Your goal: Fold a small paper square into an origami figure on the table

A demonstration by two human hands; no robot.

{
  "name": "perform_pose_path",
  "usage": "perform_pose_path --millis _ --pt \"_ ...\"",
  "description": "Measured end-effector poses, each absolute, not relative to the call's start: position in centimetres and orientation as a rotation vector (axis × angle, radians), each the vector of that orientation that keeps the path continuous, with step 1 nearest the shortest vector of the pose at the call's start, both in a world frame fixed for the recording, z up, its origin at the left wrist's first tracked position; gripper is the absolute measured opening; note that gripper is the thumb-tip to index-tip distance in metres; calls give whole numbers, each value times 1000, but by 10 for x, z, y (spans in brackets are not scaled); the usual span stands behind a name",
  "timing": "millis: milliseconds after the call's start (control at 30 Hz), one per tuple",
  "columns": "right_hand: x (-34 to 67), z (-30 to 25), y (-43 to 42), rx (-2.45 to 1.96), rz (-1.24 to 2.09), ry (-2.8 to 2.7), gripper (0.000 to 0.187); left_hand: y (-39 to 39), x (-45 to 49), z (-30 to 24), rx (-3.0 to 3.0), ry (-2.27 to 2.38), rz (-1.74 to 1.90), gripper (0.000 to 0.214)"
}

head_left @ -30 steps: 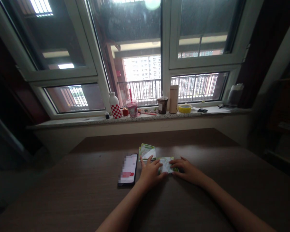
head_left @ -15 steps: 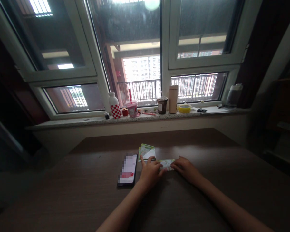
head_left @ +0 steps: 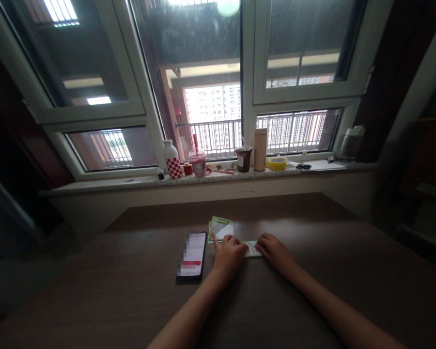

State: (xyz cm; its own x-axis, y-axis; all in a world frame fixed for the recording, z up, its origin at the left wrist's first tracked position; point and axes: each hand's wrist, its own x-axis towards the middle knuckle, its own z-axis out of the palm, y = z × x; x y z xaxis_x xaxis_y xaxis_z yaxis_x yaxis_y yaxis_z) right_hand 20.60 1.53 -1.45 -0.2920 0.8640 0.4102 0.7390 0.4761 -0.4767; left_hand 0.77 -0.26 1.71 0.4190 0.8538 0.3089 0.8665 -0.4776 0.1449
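Head view: the paper slip [head_left: 253, 249] lies on the bench [head_left: 294, 215], between the two hands. The left hand [head_left: 229, 252] grasps the left end of the slip, with one outer finger extended over the near part of the green-and-white cards [head_left: 222, 228]. The right hand [head_left: 275, 249] grasps the right end with bent fingers. Print on the slip is too small to read. The cards overlap one another just beyond the left hand. The smartphone [head_left: 192, 257], screen lit, lies left of the cards. Beyond the bench, the window sill [head_left: 138, 183] carries, left to right, a checked bottle [head_left: 173, 160], a pink drink cup [head_left: 198, 165], a brown drink cup [head_left: 243, 160], a beige flask [head_left: 260, 150] and a yellow tape roll [head_left: 277, 164].
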Motion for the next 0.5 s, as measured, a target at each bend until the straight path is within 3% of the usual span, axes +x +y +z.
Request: perform_pose_path --millis 500 --pt "217 -10 4 -1115 90 -2193 17 -4 5 10 -2664 -1611 -624 23"
